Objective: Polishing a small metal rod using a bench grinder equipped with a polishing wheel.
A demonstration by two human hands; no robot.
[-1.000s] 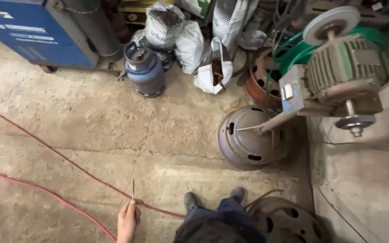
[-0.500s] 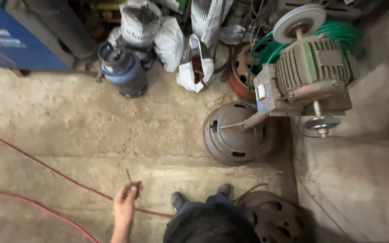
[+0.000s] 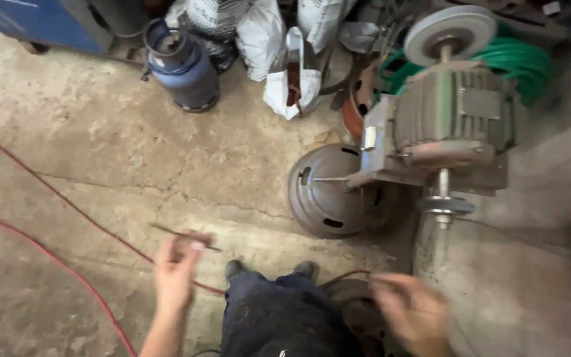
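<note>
Thin rod pinched, now lying level

Left hand [image 3: 174,272] clamped on rod [image 3: 185,237] at 7 o'clock, upright a moment ago. Right hand [image 3: 412,312] newly in view at 5 o'clock, blurred; grip unclear. Motor [image 3: 454,122] at 2.

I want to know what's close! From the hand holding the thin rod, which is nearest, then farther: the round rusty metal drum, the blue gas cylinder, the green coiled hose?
From the left hand:
1. Round rusty metal drum, on the floor to the right.
2. Blue gas cylinder, up at the back.
3. Green coiled hose, far upper right behind the motor.
</note>
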